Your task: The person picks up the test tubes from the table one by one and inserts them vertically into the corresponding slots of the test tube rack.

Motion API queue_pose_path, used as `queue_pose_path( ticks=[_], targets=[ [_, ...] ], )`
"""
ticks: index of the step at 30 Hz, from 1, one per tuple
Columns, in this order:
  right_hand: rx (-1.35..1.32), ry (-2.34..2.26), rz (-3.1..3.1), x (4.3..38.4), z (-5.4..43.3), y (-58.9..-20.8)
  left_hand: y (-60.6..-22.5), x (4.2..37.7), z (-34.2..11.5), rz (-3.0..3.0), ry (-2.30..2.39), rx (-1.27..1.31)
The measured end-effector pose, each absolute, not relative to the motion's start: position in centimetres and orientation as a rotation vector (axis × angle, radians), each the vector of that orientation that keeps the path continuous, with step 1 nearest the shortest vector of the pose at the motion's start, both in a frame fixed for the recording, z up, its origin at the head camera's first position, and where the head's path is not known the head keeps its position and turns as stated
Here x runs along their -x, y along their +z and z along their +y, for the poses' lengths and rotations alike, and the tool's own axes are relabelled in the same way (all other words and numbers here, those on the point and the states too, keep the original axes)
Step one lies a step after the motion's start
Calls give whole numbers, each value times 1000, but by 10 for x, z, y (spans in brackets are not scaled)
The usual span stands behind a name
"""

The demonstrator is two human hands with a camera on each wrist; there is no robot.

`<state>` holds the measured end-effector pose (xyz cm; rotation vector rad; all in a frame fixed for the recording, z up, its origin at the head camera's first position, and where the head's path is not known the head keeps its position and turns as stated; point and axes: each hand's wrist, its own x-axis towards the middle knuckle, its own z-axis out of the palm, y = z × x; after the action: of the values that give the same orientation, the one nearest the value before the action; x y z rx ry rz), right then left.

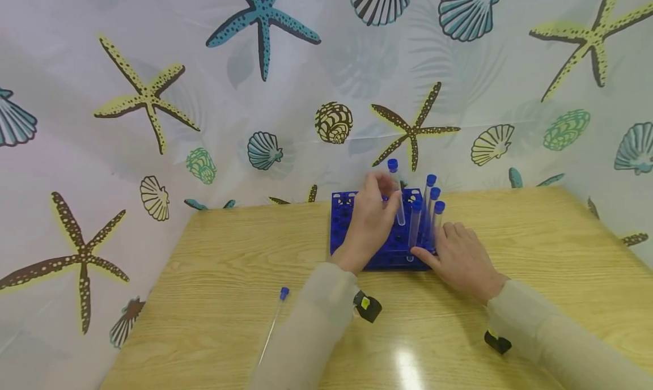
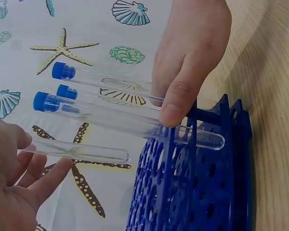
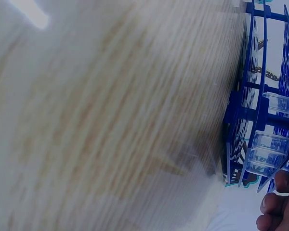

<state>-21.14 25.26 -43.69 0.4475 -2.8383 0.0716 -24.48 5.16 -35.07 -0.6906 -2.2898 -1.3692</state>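
Note:
My left hand (image 1: 368, 223) pinches a clear test tube (image 2: 86, 151) with a blue cap, holding it over the blue test tube rack (image 1: 339, 231). In the left wrist view the tube's rounded bottom is apart from the rack's holes. My right hand (image 1: 463, 262) grips the rack's right end, its thumb (image 2: 176, 103) at the front edge and the other fingers (image 3: 272, 207) at the side. Several blue-capped test tubes (image 1: 415, 225) stand in the rack's right end, close to that hand. Tube bottoms (image 3: 267, 154) show between the rack's tiers in the right wrist view.
Another blue-capped test tube (image 1: 272, 329) lies on the wooden table (image 1: 229, 248), left of the rack and partly behind my left sleeve. A sheet (image 1: 306, 84) printed with starfish and shells hangs right behind the table's back edge.

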Motion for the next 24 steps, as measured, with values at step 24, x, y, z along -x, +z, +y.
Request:
queue_pose_path(
  ticks=[24],
  targets=[
    [-465,58,-2814,213,254,-437,-373,246,74,-2470,-1317,642]
  ],
)
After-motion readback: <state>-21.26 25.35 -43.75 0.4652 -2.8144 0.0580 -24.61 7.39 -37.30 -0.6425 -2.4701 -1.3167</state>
